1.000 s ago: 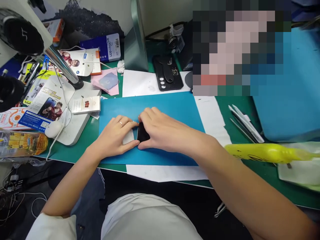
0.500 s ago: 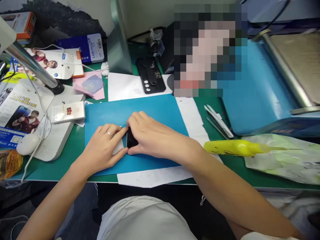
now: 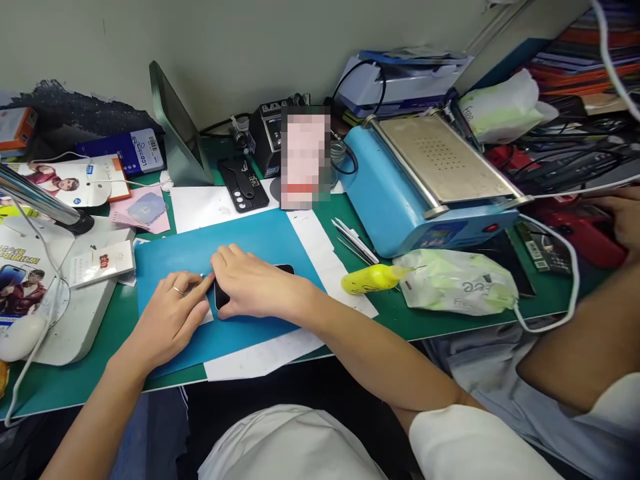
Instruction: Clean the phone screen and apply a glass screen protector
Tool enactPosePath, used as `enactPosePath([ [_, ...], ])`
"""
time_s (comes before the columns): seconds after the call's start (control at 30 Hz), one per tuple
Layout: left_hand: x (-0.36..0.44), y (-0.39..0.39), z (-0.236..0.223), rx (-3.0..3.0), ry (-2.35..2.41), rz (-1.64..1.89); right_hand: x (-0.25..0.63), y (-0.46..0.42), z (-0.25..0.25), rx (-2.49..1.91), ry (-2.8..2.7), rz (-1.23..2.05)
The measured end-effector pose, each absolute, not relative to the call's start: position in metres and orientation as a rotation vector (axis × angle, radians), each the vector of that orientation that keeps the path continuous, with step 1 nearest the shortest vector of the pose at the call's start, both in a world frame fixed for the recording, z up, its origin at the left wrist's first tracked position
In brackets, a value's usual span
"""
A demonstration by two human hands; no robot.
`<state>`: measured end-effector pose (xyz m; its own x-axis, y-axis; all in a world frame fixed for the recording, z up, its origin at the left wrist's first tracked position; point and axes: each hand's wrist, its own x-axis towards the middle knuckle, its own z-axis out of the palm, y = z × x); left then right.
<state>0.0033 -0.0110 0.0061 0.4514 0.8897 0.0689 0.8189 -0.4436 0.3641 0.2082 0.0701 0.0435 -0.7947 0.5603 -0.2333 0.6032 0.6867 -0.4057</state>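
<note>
A dark smartphone (image 3: pixel 223 297) lies on the blue mat (image 3: pixel 175 247), mostly covered by my right hand (image 3: pixel 253 283). That hand is closed over the phone, with fingertips and thumb at its left end. Another corner of the phone shows beyond the knuckles. My left hand (image 3: pixel 173 317), with a ring on one finger, lies palm down on the mat left of the phone. Its fingers are stretched out and its index fingertip reaches close to the phone's end. Under it a small white flat piece (image 3: pixel 207 316) partly shows; its kind is hidden.
Right of the mat are a yellow bottle with a needle tip (image 3: pixel 370 279), a tissue pack (image 3: pixel 460 283), tweezers (image 3: pixel 355 241) and a blue machine with a metal plate (image 3: pixel 390 193). Behind lies a black phone case (image 3: pixel 243 185). A co-worker's arm (image 3: pixel 580 347) is at the right.
My view has swung to the right, bringing the whole blue machine and a co-worker's arm into sight. My left thumb has drawn back from the phone's corner. My right hand stays on the phone.
</note>
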Motion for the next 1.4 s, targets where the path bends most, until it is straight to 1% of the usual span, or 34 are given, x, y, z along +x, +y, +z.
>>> enactPosePath([
  [0.33, -0.001, -0.013, 0.008, 2.371, 1.436, 0.319, 0.209, 0.068, 0.045, 1.028, 2.798, -0.759],
  [0.5, 0.004, -0.018, 0.008, 2.418, 1.426, 0.392, 0.214, 0.065, 0.037, 1.038, 2.810, -0.805],
  [0.6, 0.006, -0.021, 0.008, 2.472, 1.474, 0.501, 0.215, 0.065, 0.033, 1.031, 2.800, -0.845],
  [0.8, 0.007, -0.024, 0.005, 2.466, 1.503, 0.618, 0.217, 0.062, 0.035, 1.048, 2.788, -0.859],
  [1.2, 0.009, -0.021, -0.008, 2.558, 1.516, 0.536, 0.221, 0.069, 0.048, 1.037, 2.716, -0.887],
  [1.27, 0.009, -0.020, -0.009, 2.552, 1.520, 0.548, 0.221, 0.078, 0.055, 1.010, 2.670, -0.918],
  [1.4, 0.009, -0.019, -0.009, 2.516, 1.526, 0.560, 0.218, 0.101, 0.065, 0.801, 2.645, -0.964],
])
